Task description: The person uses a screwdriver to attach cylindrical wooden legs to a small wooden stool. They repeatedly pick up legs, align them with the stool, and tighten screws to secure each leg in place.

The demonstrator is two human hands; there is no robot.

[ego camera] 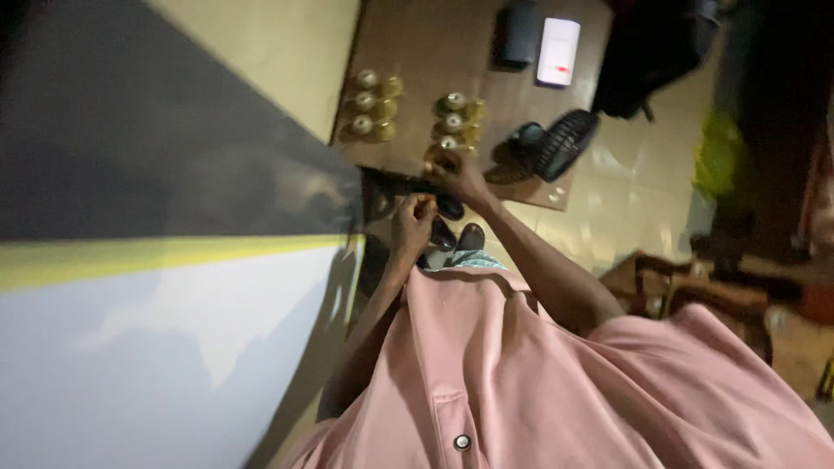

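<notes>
- Left hand [414, 217] is curled shut, fingertips pinched together on something too small and dark to make out, right over a black shoe [443, 234].
- Right hand [458, 176] is stretched out a bit further, fingers closed around a small yellowish bottle [440, 157] at the near edge of the cardboard sheet [417, 52].
- More of those little bottles with pale caps [372, 104] stand in two clusters on the cardboard, just past the right hand.
- Black sandals [556, 143] sit beside the clusters; a dark case [519, 33] and a white box [558, 50] are at the far end.
- Pink shirt [556, 382] fills the bottom, tiled floor [634, 191] off to the side.
</notes>
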